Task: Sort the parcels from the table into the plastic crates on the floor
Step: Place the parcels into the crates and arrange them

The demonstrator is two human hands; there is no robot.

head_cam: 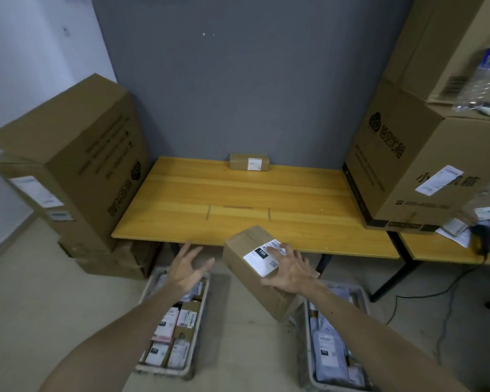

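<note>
Right hand [290,274] presses spread fingers on the tilted brown cardboard parcel [238,261], white label [259,261] upward, probably for reading; the released left hand [188,271] waits at nine o'clock.

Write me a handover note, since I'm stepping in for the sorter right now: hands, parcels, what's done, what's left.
Left hand: open, holds nothing, above the left crate.
Right hand: lies spread on the labelled face of a cardboard box, which is tilted in the air between the table edge and the right crate.
Done: both crates hold parcels.
Left: get this box into a crate, then the small parcel at the table's back edge.
</note>
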